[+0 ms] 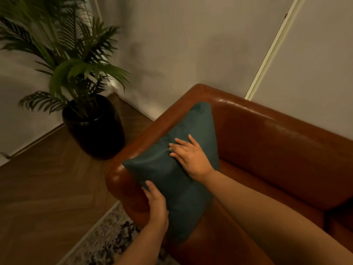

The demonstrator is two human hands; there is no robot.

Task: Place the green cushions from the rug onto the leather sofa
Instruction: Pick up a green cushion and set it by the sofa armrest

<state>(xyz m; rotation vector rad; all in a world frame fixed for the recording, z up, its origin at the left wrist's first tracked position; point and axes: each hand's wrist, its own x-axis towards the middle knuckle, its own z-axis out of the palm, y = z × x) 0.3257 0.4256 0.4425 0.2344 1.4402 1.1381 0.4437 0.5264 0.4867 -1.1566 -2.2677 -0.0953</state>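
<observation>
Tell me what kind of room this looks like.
Most likely a home living room: a brown leather sofa against the wall with a green cushion propped at its arm, a potted palm in the corner, and a patterned rug over a wood floor.

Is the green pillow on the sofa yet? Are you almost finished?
Nearly, for this one. Done: the green cushion is off the rug and leans against the armrest of the leather sofa. In hand: the right hand presses flat on its face and the left hand holds its lower edge. Left: letting go. The strip of rug in view shows no more cushions, but the rest of it is out of sight.
</observation>
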